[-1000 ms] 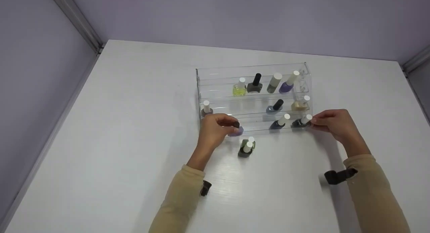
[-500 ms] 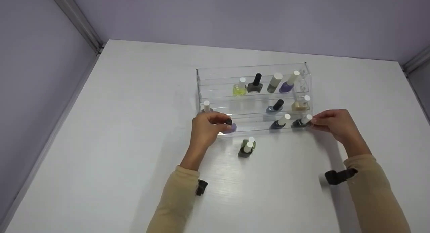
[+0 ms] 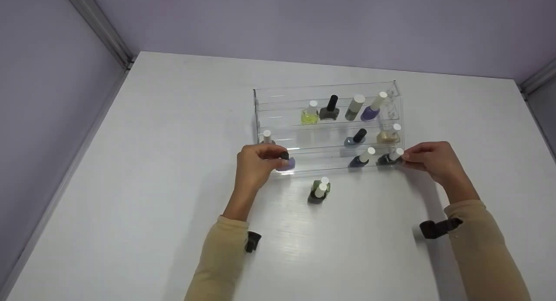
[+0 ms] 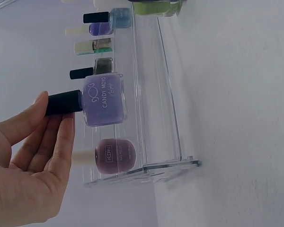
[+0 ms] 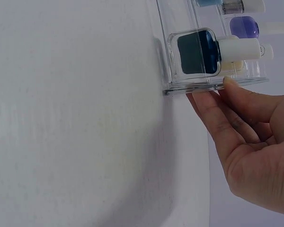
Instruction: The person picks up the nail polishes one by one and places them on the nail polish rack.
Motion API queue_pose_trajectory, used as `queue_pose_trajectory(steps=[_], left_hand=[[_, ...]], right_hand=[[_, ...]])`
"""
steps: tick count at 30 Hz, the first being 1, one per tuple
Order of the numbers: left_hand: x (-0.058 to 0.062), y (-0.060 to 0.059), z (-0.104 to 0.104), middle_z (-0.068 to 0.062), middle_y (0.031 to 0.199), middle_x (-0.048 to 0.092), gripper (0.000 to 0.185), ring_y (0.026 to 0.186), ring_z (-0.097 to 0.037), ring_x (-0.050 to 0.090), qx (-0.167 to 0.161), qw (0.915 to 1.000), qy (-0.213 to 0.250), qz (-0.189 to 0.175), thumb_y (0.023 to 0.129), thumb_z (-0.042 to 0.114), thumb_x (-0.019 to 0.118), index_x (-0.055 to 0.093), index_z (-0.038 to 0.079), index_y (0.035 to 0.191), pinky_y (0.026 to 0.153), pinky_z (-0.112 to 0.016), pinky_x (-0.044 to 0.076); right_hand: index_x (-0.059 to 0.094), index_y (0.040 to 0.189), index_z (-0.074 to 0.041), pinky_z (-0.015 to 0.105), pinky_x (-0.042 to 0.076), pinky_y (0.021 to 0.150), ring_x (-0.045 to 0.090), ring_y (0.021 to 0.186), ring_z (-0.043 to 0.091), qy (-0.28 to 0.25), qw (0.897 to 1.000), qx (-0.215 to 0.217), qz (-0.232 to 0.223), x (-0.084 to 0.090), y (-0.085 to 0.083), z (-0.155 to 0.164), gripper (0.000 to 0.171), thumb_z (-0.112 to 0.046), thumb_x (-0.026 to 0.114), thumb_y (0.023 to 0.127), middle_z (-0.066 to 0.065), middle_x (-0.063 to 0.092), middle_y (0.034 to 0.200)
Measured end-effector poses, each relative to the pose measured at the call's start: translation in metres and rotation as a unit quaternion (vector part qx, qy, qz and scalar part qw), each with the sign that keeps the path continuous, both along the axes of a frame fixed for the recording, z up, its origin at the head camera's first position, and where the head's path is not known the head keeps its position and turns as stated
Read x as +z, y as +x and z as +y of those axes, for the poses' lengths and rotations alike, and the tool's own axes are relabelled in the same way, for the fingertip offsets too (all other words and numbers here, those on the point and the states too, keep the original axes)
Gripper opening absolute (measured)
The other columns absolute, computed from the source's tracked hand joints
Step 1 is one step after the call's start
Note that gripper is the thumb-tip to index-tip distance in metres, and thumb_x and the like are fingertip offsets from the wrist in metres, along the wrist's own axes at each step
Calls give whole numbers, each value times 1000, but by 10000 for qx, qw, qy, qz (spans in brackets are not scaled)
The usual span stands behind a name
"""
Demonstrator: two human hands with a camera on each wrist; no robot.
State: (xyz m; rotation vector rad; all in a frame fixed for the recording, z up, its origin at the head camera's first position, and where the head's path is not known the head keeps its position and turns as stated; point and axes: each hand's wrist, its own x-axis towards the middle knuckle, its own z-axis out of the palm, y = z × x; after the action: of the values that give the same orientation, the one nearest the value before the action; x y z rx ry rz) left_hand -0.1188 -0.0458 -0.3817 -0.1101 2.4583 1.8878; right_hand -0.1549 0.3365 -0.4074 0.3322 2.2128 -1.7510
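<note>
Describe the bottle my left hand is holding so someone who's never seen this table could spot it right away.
Find the clear tiered rack in the middle of the white table. At its lowest front tier, near the left end, the left hand pinches the cap of the lilac bottle. Only this one pairs pale lilac polish with a black cap.

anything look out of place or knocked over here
Nothing is spilled or toppled. Only the green bottles stand on the table outside the clear rack; the lilac bottle is in the left hand.
</note>
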Motion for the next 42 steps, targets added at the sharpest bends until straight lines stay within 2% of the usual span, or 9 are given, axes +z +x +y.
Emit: queue_pose_trajectory(steps=[9, 24, 30, 42], left_hand=[[-1, 0, -8, -9, 90, 66, 22, 84, -19, 63, 109, 9998, 129, -85, 69, -7, 74, 71, 1, 89, 72, -25, 53], [-8, -1, -15, -8, 93, 67, 21, 87, -19, 62, 204, 9995, -141, -203, 70, -6, 73, 71, 2, 89, 77, -28, 51], [-11, -2, -18, -8, 91, 68, 21, 85, -20, 63, 203, 9993, -299, -54, 69, -7, 73, 71, 2, 88, 76, -29, 51], [-16, -4, -20, -9, 91, 68, 20, 85, -20, 64, 236, 9990, -360, -96, 69, -5, 75, 71, 1, 87, 78, -30, 50]], right_hand=[[70, 75, -9, 24, 53, 71, 64, 73, 10, 115, 9999, 2, 9, -1, 0, 0, 16, 4, 64, 82, -2, 63, 77], [70, 75, -10, 25, 54, 71, 64, 73, 10, 108, 9999, 45, 95, -1, 1, 0, 18, 5, 63, 82, -2, 63, 77], [70, 81, -8, 26, 53, 73, 65, 76, 12, 353, 9993, 88, 98, -2, 1, 1, 11, 1, 63, 83, -2, 64, 80], [68, 85, -5, 25, 53, 72, 64, 76, 11, 528, 9986, 72, 4, 0, 0, -1, 4, -3, 67, 82, 1, 63, 82]])
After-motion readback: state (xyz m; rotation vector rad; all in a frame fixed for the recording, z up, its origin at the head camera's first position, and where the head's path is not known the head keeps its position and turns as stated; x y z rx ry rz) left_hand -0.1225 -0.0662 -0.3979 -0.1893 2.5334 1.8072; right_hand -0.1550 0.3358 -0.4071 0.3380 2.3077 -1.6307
